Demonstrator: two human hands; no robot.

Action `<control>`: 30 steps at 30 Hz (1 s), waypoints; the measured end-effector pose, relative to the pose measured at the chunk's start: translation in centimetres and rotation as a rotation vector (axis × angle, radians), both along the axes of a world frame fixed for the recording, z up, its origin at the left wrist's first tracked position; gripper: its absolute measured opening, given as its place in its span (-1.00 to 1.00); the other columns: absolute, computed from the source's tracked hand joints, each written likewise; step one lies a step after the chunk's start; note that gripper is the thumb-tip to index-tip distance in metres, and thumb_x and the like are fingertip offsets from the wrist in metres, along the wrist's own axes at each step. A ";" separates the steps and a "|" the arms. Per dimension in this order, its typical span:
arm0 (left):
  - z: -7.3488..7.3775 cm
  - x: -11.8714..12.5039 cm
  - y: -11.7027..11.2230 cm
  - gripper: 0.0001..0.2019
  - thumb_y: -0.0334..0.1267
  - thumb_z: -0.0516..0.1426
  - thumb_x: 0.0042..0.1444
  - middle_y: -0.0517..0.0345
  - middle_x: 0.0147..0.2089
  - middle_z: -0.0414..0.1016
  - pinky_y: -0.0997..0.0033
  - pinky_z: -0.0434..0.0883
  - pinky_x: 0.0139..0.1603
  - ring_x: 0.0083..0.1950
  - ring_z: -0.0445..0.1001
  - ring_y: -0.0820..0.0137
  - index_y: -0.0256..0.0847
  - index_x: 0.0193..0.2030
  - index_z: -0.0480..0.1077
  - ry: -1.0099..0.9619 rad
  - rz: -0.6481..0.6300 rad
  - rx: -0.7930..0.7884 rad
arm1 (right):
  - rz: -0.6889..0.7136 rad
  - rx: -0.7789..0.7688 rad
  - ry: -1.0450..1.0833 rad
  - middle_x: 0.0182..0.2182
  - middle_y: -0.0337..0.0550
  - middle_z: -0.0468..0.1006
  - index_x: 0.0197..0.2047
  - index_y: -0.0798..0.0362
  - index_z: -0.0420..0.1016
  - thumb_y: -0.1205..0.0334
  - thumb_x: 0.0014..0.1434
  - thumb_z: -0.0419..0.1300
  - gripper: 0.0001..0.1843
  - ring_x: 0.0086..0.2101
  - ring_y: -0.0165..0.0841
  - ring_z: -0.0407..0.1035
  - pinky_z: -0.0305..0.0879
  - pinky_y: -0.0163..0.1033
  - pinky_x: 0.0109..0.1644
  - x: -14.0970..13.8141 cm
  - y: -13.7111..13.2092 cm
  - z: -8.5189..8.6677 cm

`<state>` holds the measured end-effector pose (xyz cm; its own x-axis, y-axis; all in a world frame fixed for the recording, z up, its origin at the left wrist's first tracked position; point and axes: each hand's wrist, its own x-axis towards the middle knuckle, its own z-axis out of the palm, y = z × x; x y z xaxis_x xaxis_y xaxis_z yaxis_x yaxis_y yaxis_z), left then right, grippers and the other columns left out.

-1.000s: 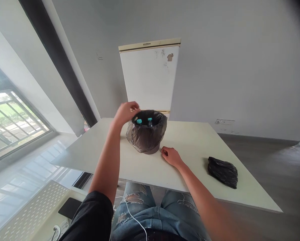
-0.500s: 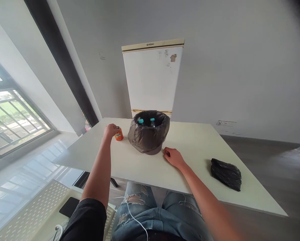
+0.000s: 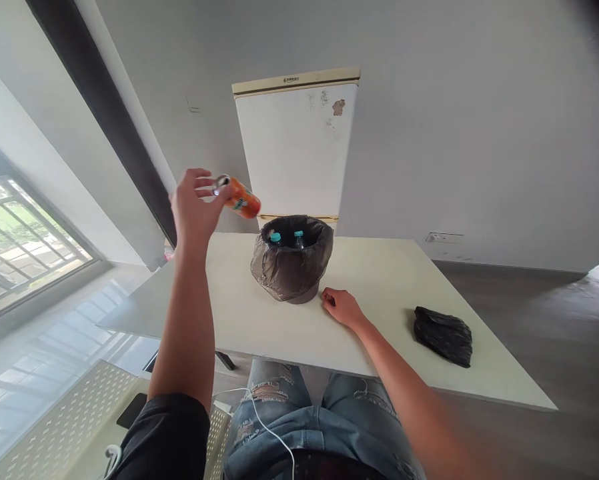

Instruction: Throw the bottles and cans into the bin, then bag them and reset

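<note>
An orange drink can (image 3: 243, 199) is gripped at its top end by my left hand (image 3: 195, 203), raised above the table. The can tilts over to the right, with its silver top by my fingers. To its lower right stands a trash bin lined with a dark plastic bag (image 3: 293, 270), its mouth facing up. Two bottles with teal caps, one cap at the left (image 3: 275, 237) and one at the right (image 3: 299, 235), show inside it. My right hand (image 3: 342, 307) rests on the table just right of the bin, fingers curled; whether they hold anything is hidden.
A folded black plastic bag (image 3: 443, 337) lies on the right of the white table (image 3: 379, 267). Behind the table stands a white fridge (image 3: 294, 153). At lower left, a dark phone-like slab (image 3: 132, 411) lies on a pale perforated surface (image 3: 74, 413).
My left hand has lifted the orange can off the table, up and tilted over toward the bin. My right hand stays by the bin. The view has shifted slightly.
</note>
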<state>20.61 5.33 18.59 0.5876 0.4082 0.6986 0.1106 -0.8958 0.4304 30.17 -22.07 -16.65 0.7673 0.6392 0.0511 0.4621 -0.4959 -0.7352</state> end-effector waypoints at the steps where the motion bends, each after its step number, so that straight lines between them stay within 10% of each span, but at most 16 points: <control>1: 0.1 0.3 -1.2 -0.51 -0.04 0.30 0.23 0.05 0.16 0.59 0.26 0.51 0.08 0.03 0.59 0.32 -0.14 0.23 0.35 0.045 -0.072 -0.007 | -0.001 0.001 0.000 -0.39 -0.26 0.56 -0.22 -0.05 0.47 0.30 0.25 0.12 -0.89 -0.42 -0.37 0.33 0.07 -0.30 -0.29 0.0 0.0 0.0; 9: -3.8 4.4 -6.3 -0.61 -0.03 0.37 0.10 0.05 0.07 0.65 0.22 0.53 -0.01 -0.01 0.60 0.21 -0.09 0.02 0.49 0.468 -0.298 -0.040 | -0.001 0.011 -0.003 -0.42 -0.28 0.55 -0.24 -0.05 0.46 0.30 0.24 0.13 -0.91 -0.44 -0.38 0.32 0.06 -0.31 -0.30 -0.1 0.1 0.1; 23: -5.8 7.7 -6.7 -0.55 -0.16 0.36 0.05 0.02 0.14 0.63 0.32 0.45 -0.03 0.10 0.57 0.15 -0.14 0.11 0.52 0.939 -0.344 0.173 | -0.015 0.149 0.021 -0.50 -0.29 0.50 -0.33 -0.04 0.46 0.28 0.12 0.18 -0.96 -0.49 -0.38 0.29 0.06 -0.29 -0.33 -0.8 -0.2 1.4; 30: -6.1 6.2 -5.8 -0.63 -0.06 0.33 0.13 0.04 0.14 0.64 0.29 0.48 0.02 0.10 0.59 0.17 -0.08 0.06 0.53 0.720 -0.394 0.054 | -0.288 0.358 0.018 -0.59 -0.29 0.29 -0.46 -0.02 0.33 0.13 0.21 0.05 -0.77 -0.51 -0.38 0.14 0.07 -0.25 -0.37 -1.3 -1.3 3.1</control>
